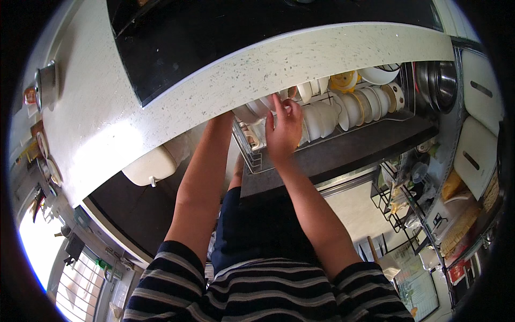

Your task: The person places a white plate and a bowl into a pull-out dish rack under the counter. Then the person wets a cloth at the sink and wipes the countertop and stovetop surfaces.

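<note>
My right hand (285, 128) is over a pull-out wire dish rack (254, 161), palm down. Its index finger stretches toward the stacked bowls under the counter edge, with the thumb apart. The fingertips overlap a pale bowl (268, 102); whether they touch it is unclear. White bowls (320, 120) stand on edge just right of this hand. My left forearm (203, 177) reaches beneath the countertop at the rack's left end, and that edge hides my left hand. Farther right in the rack are white plates (372, 102) and a yellow flower-shaped dish (345, 80).
The speckled countertop (257, 76) overhangs the drawer, with a black cooktop (225, 48) on it. Steel bowls (440, 86) sit past the rack's right end. A cream container (151, 166) hangs at the left. A dark drawer front (346, 152) crosses before my body.
</note>
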A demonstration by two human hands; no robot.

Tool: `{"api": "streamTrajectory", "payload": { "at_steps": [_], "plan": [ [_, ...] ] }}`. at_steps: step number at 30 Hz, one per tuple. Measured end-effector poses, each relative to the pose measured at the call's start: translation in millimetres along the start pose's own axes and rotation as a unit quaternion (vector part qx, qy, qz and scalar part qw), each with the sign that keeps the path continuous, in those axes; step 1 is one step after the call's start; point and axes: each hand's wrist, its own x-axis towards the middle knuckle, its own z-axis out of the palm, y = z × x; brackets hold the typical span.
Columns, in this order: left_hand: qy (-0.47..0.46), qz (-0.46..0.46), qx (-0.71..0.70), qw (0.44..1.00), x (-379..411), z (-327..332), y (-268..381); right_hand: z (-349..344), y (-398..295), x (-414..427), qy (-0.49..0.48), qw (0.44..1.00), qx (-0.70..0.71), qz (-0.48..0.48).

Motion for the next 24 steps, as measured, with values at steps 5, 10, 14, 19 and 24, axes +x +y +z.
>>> {"api": "streamTrajectory", "payload": {
  "at_steps": [5, 10, 14, 19, 24],
  "plan": [
    [-0.011, 0.011, -0.048, 0.999, -4, 3, -6, -11, 1, 25, -0.044, 0.992, -0.092, -0.068],
    [0.219, -0.096, -0.086, 0.967, -8, 20, -1, -1, -9, 39, -0.045, 0.979, -0.167, -0.111],
    [0.256, -0.162, 0.042, 0.952, -37, 20, 4, 10, -12, 47, -0.110, 0.968, -0.198, -0.107],
    [0.213, -0.059, 0.325, 0.919, -55, 99, -5, 1, -14, 55, -0.093, 0.969, -0.196, -0.116],
    [0.125, -0.139, 0.365, 0.912, -59, 112, 21, 1, -21, 65, -0.121, 0.972, -0.167, -0.115]
  ]
}}
